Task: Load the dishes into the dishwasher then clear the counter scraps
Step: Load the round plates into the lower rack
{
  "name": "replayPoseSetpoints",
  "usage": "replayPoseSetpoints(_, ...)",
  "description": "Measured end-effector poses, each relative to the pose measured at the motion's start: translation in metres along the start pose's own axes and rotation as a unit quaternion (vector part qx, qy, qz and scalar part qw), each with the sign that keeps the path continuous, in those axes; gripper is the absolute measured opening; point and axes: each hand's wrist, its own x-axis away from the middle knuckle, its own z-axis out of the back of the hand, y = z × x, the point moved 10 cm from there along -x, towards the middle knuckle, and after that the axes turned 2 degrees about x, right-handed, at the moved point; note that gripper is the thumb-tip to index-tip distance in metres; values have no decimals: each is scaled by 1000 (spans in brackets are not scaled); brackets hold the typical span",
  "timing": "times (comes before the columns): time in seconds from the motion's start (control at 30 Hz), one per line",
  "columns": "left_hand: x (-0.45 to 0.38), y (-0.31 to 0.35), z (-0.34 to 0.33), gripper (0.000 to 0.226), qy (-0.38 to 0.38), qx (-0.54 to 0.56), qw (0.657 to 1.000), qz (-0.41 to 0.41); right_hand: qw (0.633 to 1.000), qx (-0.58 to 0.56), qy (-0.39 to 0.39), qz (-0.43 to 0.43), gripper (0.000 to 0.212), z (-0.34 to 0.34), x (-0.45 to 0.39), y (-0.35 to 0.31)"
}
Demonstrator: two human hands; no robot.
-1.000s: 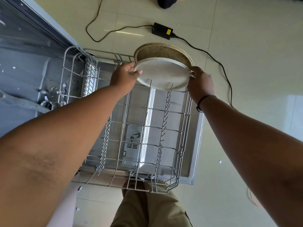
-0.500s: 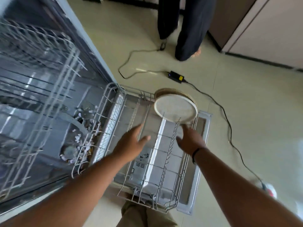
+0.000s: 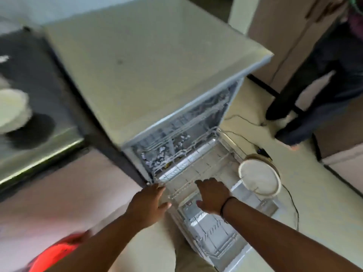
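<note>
The dishwasher (image 3: 157, 65) stands open with its lower wire rack (image 3: 214, 232) pulled out over the lowered door. A white plate (image 3: 259, 178) stands on edge at the rack's far end, with a brown speckled plate (image 3: 275, 166) just behind it. My left hand (image 3: 148, 203) hovers open near the rack's left rim, holding nothing. Over the middle of the rack my right hand (image 3: 213, 195), a black band on its wrist, is open and empty. On the counter at far left sit blurred white dishes (image 3: 11, 108).
A black cable (image 3: 292, 205) and power adapter (image 3: 263, 151) lie on the tiled floor beyond the door. Another person's dark-trousered legs (image 3: 314, 95) stand at the right by a cabinet. A red blurred object (image 3: 57, 254) sits at lower left. The counter's steel edge (image 3: 39, 160) is at left.
Both hands let go of the plates, which now stand in the rack, and drew back toward me. The view swung up and left, bringing the dishwasher top and counter into sight.
</note>
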Motion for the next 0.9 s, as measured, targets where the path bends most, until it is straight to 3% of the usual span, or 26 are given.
replayPoseSetpoints(0.13, 103, -72, 56, 55, 84, 61, 994, 32, 987, 108, 45, 109, 64, 62, 17, -142)
replayPoseSetpoints(0.27, 233, -140, 130, 50, 219, 75, 968, 93, 949, 181, 89, 240, 60, 98, 50, -313)
replayPoseSetpoints(0.4, 362, -185, 204, 50, 361, 75, 920, 134, 886, 238, 137, 374, 59, 125, 101, -473)
replayPoseSetpoints(0.53, 474, -220, 263, 49, 495, 56, 849, 177, 813, 278, 198, 472, 51, 157, 160, -594)
replayPoseSetpoints(0.67, 553, -267, 288, 53, 529, 37, 808, 256, 761, 295, 245, 523, 58, 185, 197, -681)
replayPoseSetpoints(0.9, 615, -359, 323, 53, 555, 41, 746, 366, 720, 286, 302, 556, 66, 228, 195, -775)
